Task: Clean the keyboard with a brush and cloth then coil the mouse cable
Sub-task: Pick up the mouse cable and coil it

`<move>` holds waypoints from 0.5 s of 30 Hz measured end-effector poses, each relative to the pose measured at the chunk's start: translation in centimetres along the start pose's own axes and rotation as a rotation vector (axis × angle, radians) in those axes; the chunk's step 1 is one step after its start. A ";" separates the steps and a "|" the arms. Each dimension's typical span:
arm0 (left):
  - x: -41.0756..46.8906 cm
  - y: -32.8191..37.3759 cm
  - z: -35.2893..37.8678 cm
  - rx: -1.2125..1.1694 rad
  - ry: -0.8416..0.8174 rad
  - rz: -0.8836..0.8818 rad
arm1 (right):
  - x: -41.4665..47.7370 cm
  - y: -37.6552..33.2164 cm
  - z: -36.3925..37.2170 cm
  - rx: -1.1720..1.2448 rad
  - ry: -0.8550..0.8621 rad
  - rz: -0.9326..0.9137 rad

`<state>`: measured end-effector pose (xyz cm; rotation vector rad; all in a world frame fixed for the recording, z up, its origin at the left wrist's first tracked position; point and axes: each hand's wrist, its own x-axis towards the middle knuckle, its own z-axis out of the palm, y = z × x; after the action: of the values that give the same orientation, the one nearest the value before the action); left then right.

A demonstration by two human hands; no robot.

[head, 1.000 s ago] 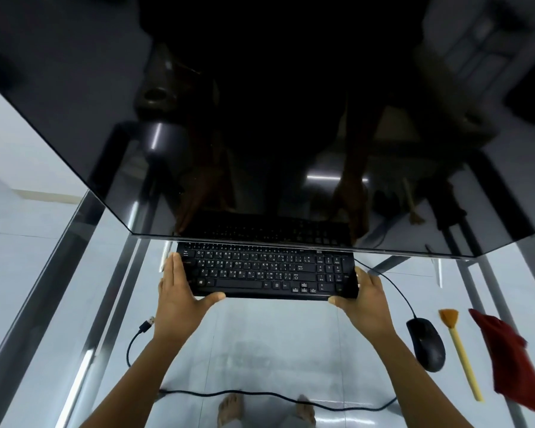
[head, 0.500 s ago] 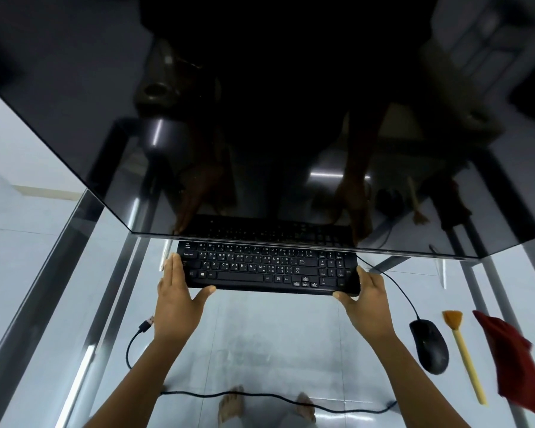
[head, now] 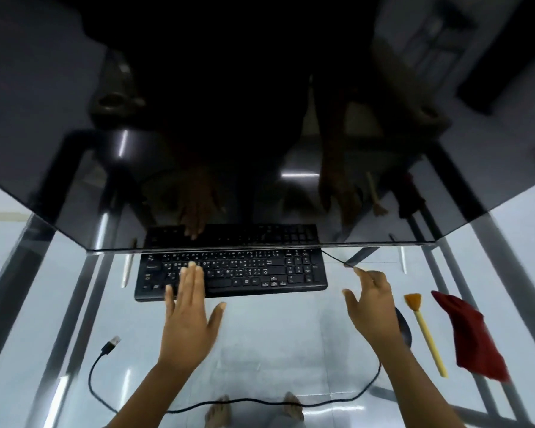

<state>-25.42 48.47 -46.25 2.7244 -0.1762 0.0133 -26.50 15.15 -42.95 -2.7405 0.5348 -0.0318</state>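
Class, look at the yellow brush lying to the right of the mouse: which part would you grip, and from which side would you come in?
Grip the brush by its long thin handle, around mid-length, coming from above with the right hand. It lies flat on the glass table, bristles pointing away, with clear glass between it and the red cloth.

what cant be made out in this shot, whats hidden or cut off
All in the head view:
- Mouse: mostly hidden behind the right hand; only its right edge shows.
- Keyboard: key legends too small to read; the left hand covers part of the left side, and the monitor edge overhangs its top row.
- Cable: which device the loose USB plug belongs to cannot be told.
- Red cloth: its lower corner is blurred.
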 end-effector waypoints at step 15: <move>1.8 7.3 4.3 0.100 -0.159 0.238 | -1.6 6.3 -1.2 0.011 0.062 0.067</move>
<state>-24.60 39.90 -47.24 2.7872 -0.5582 -0.1306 -30.35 9.84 -43.93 -2.7168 0.6414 -0.1027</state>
